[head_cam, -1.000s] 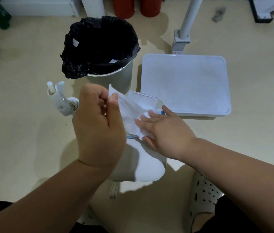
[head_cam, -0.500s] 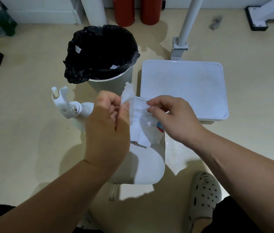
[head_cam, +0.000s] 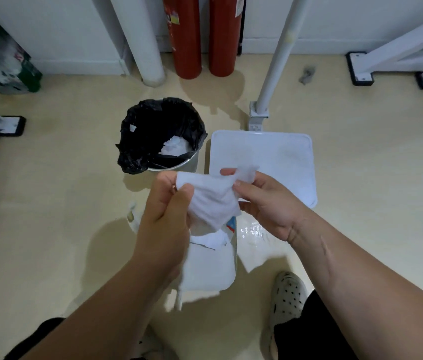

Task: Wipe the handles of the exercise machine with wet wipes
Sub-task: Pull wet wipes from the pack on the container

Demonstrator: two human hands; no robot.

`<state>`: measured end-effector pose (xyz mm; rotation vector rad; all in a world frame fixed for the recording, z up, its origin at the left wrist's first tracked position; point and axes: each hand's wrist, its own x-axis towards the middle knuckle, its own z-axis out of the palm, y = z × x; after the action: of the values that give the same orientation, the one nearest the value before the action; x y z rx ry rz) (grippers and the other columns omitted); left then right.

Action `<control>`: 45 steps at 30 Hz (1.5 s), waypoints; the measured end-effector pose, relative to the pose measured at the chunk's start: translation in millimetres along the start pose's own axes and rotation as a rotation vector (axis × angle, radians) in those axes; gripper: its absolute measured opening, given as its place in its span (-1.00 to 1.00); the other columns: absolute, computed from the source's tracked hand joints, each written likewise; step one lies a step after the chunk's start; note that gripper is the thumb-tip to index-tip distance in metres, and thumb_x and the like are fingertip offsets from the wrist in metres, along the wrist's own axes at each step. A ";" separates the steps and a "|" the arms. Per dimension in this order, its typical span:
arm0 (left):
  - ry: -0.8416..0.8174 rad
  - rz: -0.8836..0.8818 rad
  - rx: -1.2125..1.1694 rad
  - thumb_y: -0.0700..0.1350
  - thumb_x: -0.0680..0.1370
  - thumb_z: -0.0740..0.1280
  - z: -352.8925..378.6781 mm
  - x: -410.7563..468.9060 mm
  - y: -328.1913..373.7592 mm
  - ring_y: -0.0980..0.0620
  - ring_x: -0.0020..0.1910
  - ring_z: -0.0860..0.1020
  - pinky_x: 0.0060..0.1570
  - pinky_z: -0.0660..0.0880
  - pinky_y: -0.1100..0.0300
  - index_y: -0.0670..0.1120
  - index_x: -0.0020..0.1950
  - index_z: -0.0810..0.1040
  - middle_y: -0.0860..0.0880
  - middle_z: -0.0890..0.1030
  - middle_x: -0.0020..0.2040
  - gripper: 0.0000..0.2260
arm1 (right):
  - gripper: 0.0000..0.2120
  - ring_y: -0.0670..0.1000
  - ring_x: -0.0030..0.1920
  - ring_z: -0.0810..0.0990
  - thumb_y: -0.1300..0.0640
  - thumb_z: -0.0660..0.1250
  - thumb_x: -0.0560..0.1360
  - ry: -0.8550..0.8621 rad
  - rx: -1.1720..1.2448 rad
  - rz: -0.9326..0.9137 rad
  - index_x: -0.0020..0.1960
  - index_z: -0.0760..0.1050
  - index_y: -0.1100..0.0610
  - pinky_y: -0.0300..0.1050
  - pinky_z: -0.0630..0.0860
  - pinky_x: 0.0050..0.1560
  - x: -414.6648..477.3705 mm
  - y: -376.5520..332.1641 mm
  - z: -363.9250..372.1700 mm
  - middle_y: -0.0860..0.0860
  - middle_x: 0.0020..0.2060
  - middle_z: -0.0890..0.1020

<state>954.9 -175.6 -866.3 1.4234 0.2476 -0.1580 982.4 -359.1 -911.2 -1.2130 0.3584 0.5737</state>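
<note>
Left hand (head_cam: 163,216) and right hand (head_cam: 265,203) each pinch an edge of the wet wipe (head_cam: 213,201), stretched between them; a second ago the right lay flat on the wipe pack (head_cam: 210,268) beneath them while the left drew the sheet out. So the wipe is free, likely ready for handles, none in view. Beyond the left hand, the black-lined bin (head_cam: 127,149) holds crumpled white tissue (head_cam: 175,148).

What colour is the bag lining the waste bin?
Black and crumpled; the bin bag shows best in the head view.
</note>
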 end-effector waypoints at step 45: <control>0.147 -0.508 1.089 -0.20 0.51 0.26 -9.4 0.6 -109.5 -0.03 -0.38 0.38 -0.42 0.22 0.13 -0.15 -0.20 0.36 -0.04 0.44 -0.34 -0.88 | -0.82 0.15 -0.22 0.72 0.11 0.24 0.55 1.000 -0.506 0.263 -0.23 0.45 0.01 0.19 0.65 -0.06 -22.8 69.9 -55.8 0.01 -0.26 0.64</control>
<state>926.8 -182.0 -972.4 2.4299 0.7136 -0.6804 925.0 -400.5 -970.4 -1.9152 1.2858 0.2341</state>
